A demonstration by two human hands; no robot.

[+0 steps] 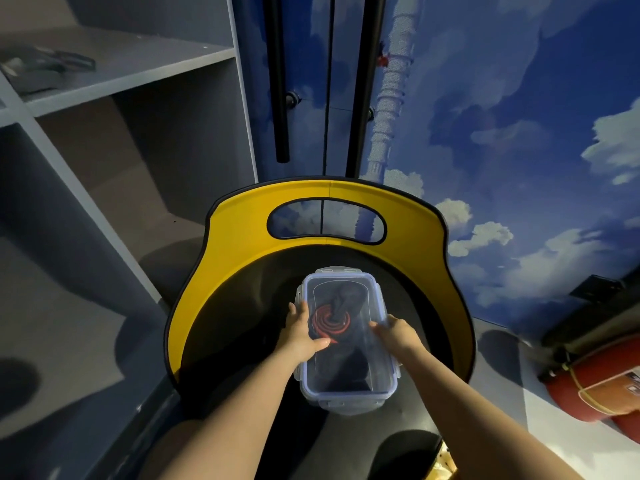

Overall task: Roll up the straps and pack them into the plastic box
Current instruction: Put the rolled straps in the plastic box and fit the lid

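Note:
A clear plastic box [346,382] with its lid on sits on the black seat of a yellow-backed chair [242,244]. Through the lid I see a rolled red strap [323,322] and dark rolled straps [346,294] inside. My left hand [303,332] lies flat on the lid's left side, with the fingers along the edge and the thumb stretched across the lid. My right hand [393,329] presses on the lid's right rim with its fingers bent over the edge.
Grey shelves [121,74] stand to the left, with a dark object on the upper shelf. A blue sky mural covers the wall behind the chair. Red fire extinguishers [595,389] lie at the right by the floor.

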